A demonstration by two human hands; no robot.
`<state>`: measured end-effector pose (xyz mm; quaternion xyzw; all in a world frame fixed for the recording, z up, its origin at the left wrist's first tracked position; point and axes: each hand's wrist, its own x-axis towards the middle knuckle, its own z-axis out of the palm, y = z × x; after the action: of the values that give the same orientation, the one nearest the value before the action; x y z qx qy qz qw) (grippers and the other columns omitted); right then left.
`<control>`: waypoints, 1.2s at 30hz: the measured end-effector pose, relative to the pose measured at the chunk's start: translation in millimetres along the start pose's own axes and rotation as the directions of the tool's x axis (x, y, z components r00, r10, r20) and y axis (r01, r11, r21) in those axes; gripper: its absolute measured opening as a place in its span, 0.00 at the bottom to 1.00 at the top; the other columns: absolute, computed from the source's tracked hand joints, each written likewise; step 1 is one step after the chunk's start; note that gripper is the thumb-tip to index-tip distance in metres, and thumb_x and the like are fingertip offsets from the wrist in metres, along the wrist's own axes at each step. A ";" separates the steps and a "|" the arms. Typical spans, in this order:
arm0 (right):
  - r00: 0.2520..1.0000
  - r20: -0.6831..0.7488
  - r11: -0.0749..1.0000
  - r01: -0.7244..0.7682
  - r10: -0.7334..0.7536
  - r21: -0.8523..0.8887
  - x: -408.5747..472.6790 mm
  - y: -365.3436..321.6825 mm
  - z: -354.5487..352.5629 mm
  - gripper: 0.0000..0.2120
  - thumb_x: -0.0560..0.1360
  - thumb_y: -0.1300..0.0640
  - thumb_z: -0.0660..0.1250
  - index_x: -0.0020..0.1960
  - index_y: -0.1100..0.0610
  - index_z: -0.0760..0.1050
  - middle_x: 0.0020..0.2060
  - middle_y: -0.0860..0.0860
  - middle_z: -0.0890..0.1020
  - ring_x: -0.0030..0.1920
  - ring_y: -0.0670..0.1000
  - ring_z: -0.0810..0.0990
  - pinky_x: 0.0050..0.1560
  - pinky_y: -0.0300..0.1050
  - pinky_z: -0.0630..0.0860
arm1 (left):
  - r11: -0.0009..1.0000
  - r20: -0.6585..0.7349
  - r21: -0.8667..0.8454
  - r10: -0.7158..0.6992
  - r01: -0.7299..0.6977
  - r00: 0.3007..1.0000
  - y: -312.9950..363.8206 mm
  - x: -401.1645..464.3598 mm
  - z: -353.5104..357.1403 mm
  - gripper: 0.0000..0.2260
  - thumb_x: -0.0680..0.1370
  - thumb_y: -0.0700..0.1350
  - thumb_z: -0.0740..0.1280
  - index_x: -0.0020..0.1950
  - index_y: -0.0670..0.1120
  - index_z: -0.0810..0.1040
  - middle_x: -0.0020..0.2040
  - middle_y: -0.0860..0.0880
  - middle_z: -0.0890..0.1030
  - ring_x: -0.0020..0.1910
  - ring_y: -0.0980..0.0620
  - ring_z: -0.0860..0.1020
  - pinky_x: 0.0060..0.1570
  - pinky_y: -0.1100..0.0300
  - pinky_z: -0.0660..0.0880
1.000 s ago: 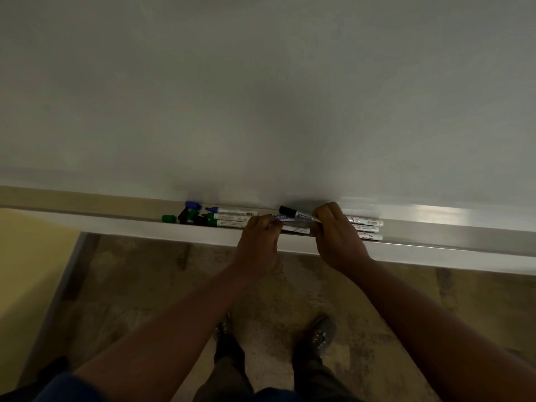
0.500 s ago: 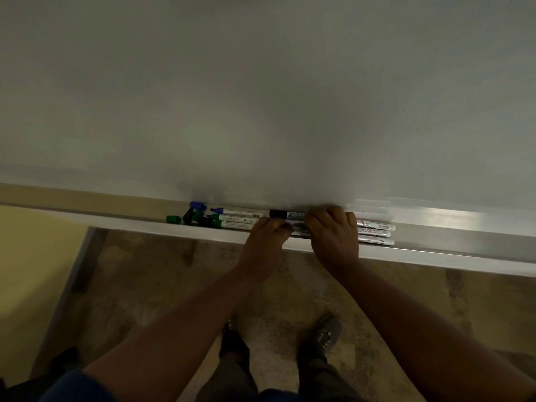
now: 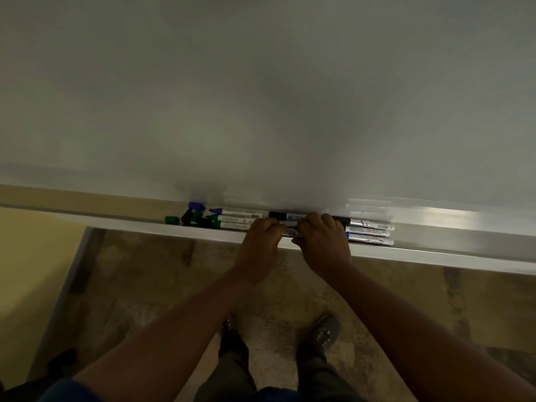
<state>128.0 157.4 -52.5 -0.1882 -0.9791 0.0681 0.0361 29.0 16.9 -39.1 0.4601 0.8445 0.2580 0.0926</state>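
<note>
Several whiteboard markers lie along the metal tray (image 3: 441, 253) under a whiteboard (image 3: 261, 97). My left hand (image 3: 258, 245) and my right hand (image 3: 322, 242) sit side by side at the tray's front edge, fingers curled over a bundle of markers (image 3: 290, 232) between them. A black-capped marker (image 3: 285, 215) lies just behind my knuckles. Blue and green markers (image 3: 235, 218) lie to the left, and more markers (image 3: 369, 232) stick out to the right of my right hand. What my fingers cover is hidden.
Loose caps, blue (image 3: 195, 205), green (image 3: 172, 219) and black (image 3: 187, 216), lie at the tray's left end. A yellow wall (image 3: 26, 271) stands on the left. My two shoes (image 3: 327, 332) are on the mottled floor below the tray.
My right hand has lowered the black-capped marker from a tilt down flat into the tray and closed up against my left hand. The camera view shifted slightly.
</note>
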 end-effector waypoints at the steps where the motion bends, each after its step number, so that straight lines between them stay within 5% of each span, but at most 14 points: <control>1: 1.000 -0.001 1.000 0.003 -0.003 0.003 1.1 0.1 -0.9 0.17 0.66 0.47 0.77 0.50 0.53 0.79 0.47 0.50 0.78 0.46 0.55 0.75 0.43 0.50 0.73 | 1.000 -0.021 -0.005 -0.006 0.006 1.000 -1.8 -1.6 0.0 0.11 0.75 0.33 0.68 0.56 0.39 0.80 0.53 0.41 0.80 0.53 0.42 0.76 0.50 0.53 0.74; 10: 0.999 -0.009 0.998 0.032 -0.032 -0.048 -5.6 5.8 -0.8 0.14 0.71 0.47 0.73 0.51 0.53 0.77 0.46 0.51 0.80 0.46 0.55 0.75 0.44 0.51 0.73 | 0.998 -0.019 -0.056 -0.005 0.004 1.000 -15.4 -11.3 3.3 0.15 0.77 0.33 0.65 0.63 0.41 0.77 0.60 0.43 0.77 0.59 0.46 0.75 0.58 0.55 0.74; 17: 0.999 -0.033 0.999 0.003 -0.004 -0.039 -9.8 6.7 -2.7 0.11 0.76 0.47 0.67 0.51 0.55 0.76 0.44 0.52 0.80 0.45 0.55 0.75 0.42 0.51 0.72 | 0.975 -0.121 -0.167 -0.169 0.148 0.978 -29.9 -23.8 -2.7 0.12 0.78 0.35 0.65 0.60 0.45 0.76 0.58 0.47 0.76 0.58 0.52 0.74 0.59 0.60 0.73; 24: 0.998 -0.056 1.000 0.003 -0.003 0.008 -2.1 -2.6 -3.0 0.11 0.76 0.47 0.67 0.50 0.54 0.77 0.43 0.51 0.81 0.44 0.55 0.76 0.40 0.49 0.72 | 0.869 -0.341 -0.310 -0.480 0.385 0.808 -65.6 -22.5 -30.5 0.10 0.77 0.35 0.66 0.57 0.43 0.76 0.56 0.44 0.74 0.55 0.45 0.74 0.54 0.48 0.76; 28: 0.999 -0.048 0.999 0.012 -0.010 0.031 -0.8 -6.9 -3.9 0.11 0.77 0.46 0.65 0.52 0.53 0.77 0.44 0.50 0.82 0.46 0.53 0.76 0.41 0.49 0.73 | 0.802 -0.450 -0.220 -0.588 0.555 0.672 -102.1 -21.6 -53.5 0.12 0.74 0.33 0.67 0.56 0.42 0.78 0.53 0.41 0.78 0.51 0.39 0.74 0.53 0.43 0.72; 36: 0.999 -0.049 0.997 0.027 -0.024 0.075 6.3 -22.7 -14.3 0.11 0.78 0.47 0.64 0.53 0.53 0.78 0.44 0.50 0.82 0.44 0.52 0.75 0.42 0.49 0.73 | 0.800 -0.296 0.010 -0.570 0.600 0.766 -134.4 -23.3 -74.0 0.16 0.71 0.32 0.66 0.57 0.45 0.80 0.51 0.43 0.83 0.48 0.38 0.76 0.47 0.49 0.71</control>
<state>115.3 140.6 -34.7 -0.1757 -0.9770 0.1002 0.0678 -85.1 -87.9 -48.2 0.1370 0.9622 0.2341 0.0250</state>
